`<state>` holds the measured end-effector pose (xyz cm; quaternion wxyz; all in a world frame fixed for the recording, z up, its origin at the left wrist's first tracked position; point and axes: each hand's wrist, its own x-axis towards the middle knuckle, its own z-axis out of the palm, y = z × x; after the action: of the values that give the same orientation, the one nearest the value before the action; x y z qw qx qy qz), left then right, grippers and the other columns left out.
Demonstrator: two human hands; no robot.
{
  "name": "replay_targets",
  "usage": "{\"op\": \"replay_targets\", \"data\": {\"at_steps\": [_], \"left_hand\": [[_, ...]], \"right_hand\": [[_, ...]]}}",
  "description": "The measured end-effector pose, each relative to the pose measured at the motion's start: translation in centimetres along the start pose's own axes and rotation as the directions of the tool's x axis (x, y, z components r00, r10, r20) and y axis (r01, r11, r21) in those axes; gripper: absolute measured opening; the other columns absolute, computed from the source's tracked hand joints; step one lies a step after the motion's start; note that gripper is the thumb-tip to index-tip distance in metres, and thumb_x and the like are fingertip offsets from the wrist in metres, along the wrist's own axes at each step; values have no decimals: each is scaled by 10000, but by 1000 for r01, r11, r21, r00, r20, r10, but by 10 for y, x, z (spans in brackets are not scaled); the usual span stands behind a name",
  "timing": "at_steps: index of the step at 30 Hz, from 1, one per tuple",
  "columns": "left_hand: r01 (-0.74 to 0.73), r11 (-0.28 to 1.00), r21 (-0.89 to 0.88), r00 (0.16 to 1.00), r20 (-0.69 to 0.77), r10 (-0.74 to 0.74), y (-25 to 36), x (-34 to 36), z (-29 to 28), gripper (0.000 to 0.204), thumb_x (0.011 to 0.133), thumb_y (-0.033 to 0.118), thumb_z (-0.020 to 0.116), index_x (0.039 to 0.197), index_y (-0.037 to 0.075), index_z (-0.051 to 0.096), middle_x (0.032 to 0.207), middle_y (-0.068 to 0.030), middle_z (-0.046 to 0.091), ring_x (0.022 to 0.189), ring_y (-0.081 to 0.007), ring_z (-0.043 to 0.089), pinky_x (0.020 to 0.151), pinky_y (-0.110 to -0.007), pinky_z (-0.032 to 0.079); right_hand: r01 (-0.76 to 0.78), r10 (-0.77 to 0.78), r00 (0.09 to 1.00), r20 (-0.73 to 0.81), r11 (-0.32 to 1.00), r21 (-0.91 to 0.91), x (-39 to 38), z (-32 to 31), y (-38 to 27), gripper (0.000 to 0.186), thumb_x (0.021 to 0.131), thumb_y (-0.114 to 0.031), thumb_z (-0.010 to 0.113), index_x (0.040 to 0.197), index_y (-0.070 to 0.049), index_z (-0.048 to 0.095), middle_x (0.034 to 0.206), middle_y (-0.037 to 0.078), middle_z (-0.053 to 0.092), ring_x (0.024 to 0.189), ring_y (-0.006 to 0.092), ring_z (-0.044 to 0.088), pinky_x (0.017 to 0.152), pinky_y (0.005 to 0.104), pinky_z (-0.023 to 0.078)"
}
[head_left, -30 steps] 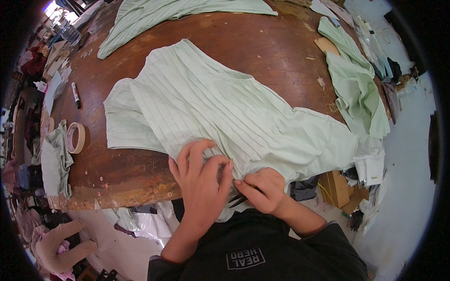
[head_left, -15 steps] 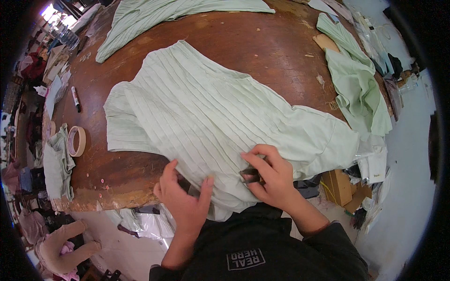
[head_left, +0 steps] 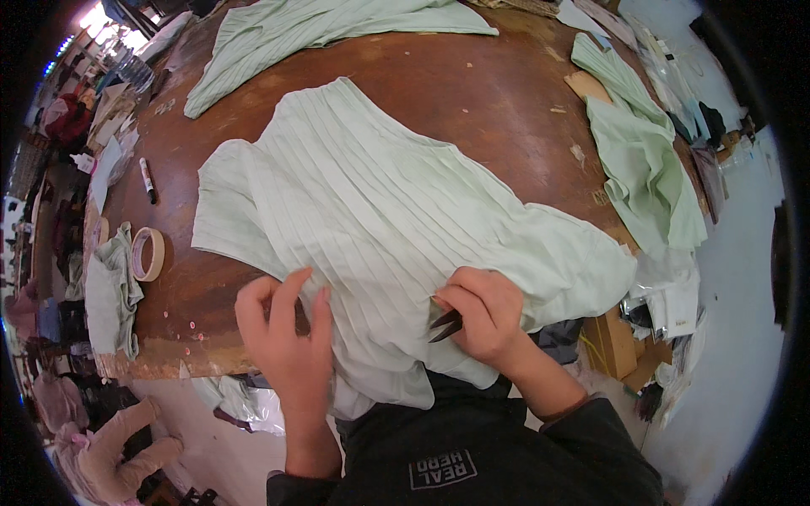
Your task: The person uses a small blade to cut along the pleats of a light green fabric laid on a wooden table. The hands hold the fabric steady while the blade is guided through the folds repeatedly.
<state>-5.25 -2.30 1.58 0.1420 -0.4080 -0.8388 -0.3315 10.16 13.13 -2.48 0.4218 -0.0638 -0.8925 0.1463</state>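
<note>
We note the change first: over the last half second, the left hand (head_left: 287, 346) shifts outward to the left, and the near edge of the pale green pleated garment (head_left: 363, 194) drops into looser folds. We judge that this step of the work is a rearrangement of the cloth, with the cutting tool kept ready. The left hand stands with its fingers spread at the garment's left margin; we cannot tell whether its fingertips touch the fabric. The right hand (head_left: 485, 312) is curled around small dark snips (head_left: 445, 326), whose tips point left and toward the wearer; we cannot tell whether it also pinches cloth. We locate the garment on the near middle of the wooden table (head_left: 506, 93), its lower folds hanging over the near edge against the black top (head_left: 388, 438). Its long axis runs from upper left to lower right, the pleats following roughly that line, and a sleeve-like end points right.
</note>
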Motion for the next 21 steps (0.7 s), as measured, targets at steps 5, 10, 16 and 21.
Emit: {"op": "replay_targets", "data": {"at_steps": [5, 10, 16, 21], "left_hand": [[-250, 945, -211, 938, 188, 290, 31, -5, -4, 213, 703, 181, 755, 865, 115, 634, 851, -28, 564, 805, -231, 535, 735, -353, 370], [-68, 985, -161, 929, 349, 121, 37, -8, 18, 335, 712, 250, 734, 976, 93, 598, 897, -31, 576, 852, -236, 541, 769, -367, 347], [-51, 976, -213, 931, 345, 124, 40, -10, 27, 360, 690, 241, 723, 986, 87, 588, 962, -46, 561, 937, -244, 517, 833, -403, 334], [-40, 987, -155, 940, 329, 90, 43, -15, 42, 293, 650, 173, 713, 901, 88, 586, 967, -46, 567, 942, -257, 520, 849, -400, 334]], "right_hand": [[9, -8, 998, -65, 1000, 18, 1, 5, 3, 258, 620, -35, 698, 866, -4, 625, 852, 102, 602, 600, 227, 574, 498, 317, 431], [-55, 62, 996, -57, 991, 121, 2, 4, -3, 274, 608, -27, 722, 855, -9, 604, 854, 117, 590, 637, 246, 586, 522, 314, 455], [-152, 160, 987, -16, 958, 244, 1, 7, 0, 292, 613, 9, 724, 874, -8, 593, 876, 124, 580, 692, 261, 597, 566, 314, 483], [-180, 166, 984, 71, 938, 297, 0, 7, 1, 313, 617, 23, 720, 897, 0, 583, 900, 132, 576, 709, 274, 599, 588, 323, 495]]}}
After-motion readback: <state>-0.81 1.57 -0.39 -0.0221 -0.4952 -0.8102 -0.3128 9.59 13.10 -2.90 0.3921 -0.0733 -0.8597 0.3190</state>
